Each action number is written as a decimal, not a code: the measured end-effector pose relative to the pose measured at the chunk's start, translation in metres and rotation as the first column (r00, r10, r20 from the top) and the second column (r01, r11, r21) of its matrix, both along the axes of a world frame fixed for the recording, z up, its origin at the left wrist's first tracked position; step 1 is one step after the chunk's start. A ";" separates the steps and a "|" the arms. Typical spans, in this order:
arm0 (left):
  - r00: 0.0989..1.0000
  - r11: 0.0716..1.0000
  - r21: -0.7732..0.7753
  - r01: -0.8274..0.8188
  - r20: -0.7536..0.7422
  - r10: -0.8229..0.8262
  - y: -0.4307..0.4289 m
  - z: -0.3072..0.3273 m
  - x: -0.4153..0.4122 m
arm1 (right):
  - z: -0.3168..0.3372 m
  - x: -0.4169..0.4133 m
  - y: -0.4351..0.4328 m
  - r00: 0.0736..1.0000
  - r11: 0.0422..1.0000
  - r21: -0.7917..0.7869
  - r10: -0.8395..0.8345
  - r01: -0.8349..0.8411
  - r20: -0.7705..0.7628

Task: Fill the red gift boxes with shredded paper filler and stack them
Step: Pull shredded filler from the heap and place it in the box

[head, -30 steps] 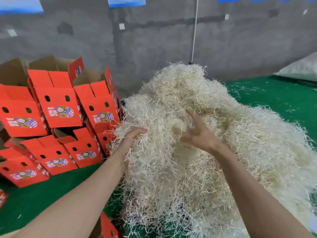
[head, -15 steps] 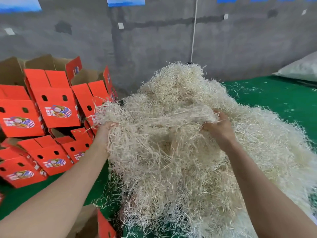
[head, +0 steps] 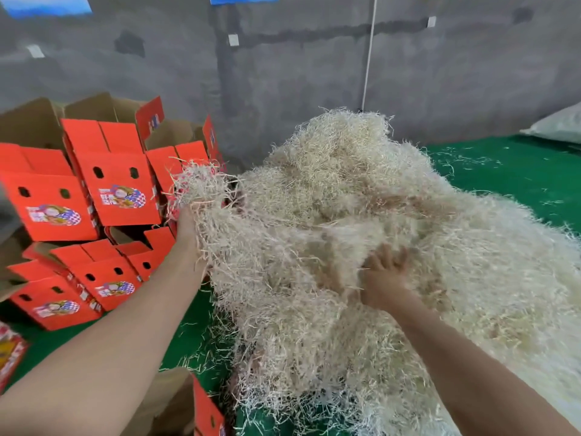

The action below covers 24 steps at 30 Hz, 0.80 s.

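The shredded paper (head: 361,215) sits in one big pale heap across the middle of the green mat (head: 518,171), running off toward its right edge. The left hand (head: 187,228) is up at the heap's left edge, closed around a tuft of strands that sprouts above the fist and trails back into the heap. The right hand (head: 383,278) is pushed into the middle of the heap, back facing up, fingers spread and fairly straight, tips blurred and sunk among the strands, clutching nothing that shows. On the mat's left side the red boxes (head: 122,190) are piled, flaps open, some tipped. One more open box (head: 206,413) pokes in at the near edge. A grey wall (head: 298,73) stands behind it all.
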<state>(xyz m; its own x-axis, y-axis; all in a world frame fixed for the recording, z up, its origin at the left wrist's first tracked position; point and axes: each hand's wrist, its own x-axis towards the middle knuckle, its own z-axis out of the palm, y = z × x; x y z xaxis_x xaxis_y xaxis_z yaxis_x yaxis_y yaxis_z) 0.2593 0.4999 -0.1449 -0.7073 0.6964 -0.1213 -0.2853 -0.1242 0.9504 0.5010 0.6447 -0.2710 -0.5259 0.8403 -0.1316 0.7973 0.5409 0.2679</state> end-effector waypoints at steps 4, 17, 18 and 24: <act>0.940 0.973 -0.232 0.000 -0.333 -0.079 0.001 -0.005 -0.002 | 0.011 -0.020 0.016 0.993 0.999 -0.008 -0.044 0.043 -0.111; 0.340 0.639 -0.767 -0.056 -0.616 -0.710 0.010 -0.142 0.071 | 0.092 -0.035 -0.013 0.841 0.960 -0.213 0.041 -0.183 -0.539; 0.491 0.701 -0.713 -0.003 -0.611 -0.621 0.016 -0.128 0.060 | 0.101 -0.031 -0.015 0.762 0.968 -0.136 0.075 -0.210 -0.644; 0.962 0.964 -0.187 0.188 -0.161 -0.219 0.022 -0.023 0.017 | 0.116 -0.039 -0.042 0.081 0.938 -0.205 -0.190 -0.278 -0.979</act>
<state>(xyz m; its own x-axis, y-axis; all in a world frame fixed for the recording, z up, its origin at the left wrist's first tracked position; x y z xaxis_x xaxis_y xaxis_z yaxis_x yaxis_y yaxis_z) 0.2758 0.5224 -0.1677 -0.5734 0.8083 -0.1337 -0.1113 0.0849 0.9902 0.4617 0.6028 -0.1552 -0.4023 0.8503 0.3394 0.1699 0.4336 -0.8849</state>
